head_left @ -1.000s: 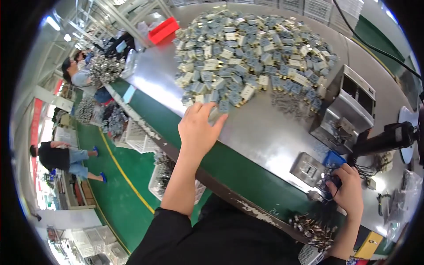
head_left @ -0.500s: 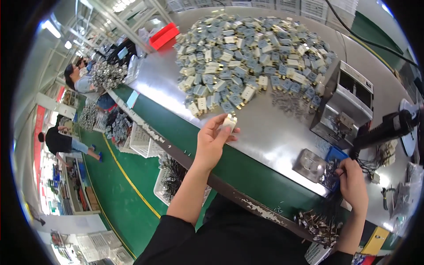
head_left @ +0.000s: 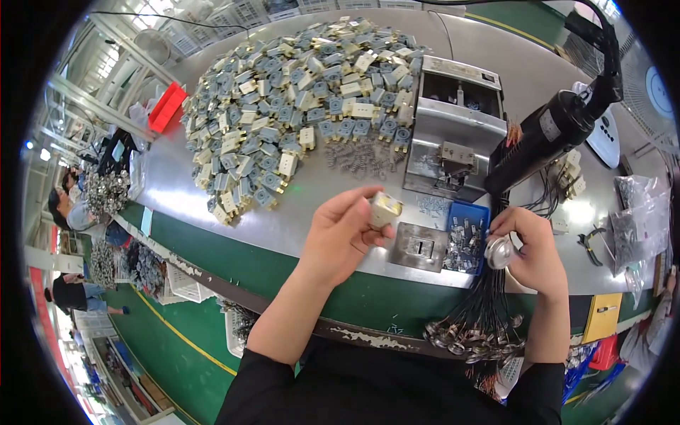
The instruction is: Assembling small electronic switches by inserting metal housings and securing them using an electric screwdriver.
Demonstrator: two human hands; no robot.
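My left hand (head_left: 327,244) pinches a small cream block-shaped housing (head_left: 384,207) with a brassy end, above the steel table. My right hand (head_left: 537,255) has its fingers closed round a round silver metal disc (head_left: 499,252), probably the end of a black lead. Beneath it, black wires (head_left: 490,294) run down to a bunch of similar silver discs (head_left: 460,340) at the table's front edge. Between my hands lie a metal plate with a slot (head_left: 409,248) and a blue tray (head_left: 484,219) of small metal parts.
A large heap of grey and cream housings (head_left: 297,106) covers the back left, with small springs (head_left: 358,157) beside it. Behind the tray stands a steel machine (head_left: 446,127); a black cylindrical device (head_left: 542,138) leans at its right. Pliers (head_left: 589,249) and a plastic bag (head_left: 634,219) lie farther right.
The view has swung to the right. My right hand has come up from beside the blue tray with a silver disc. My left hand keeps its housing, now nearer the slotted plate.
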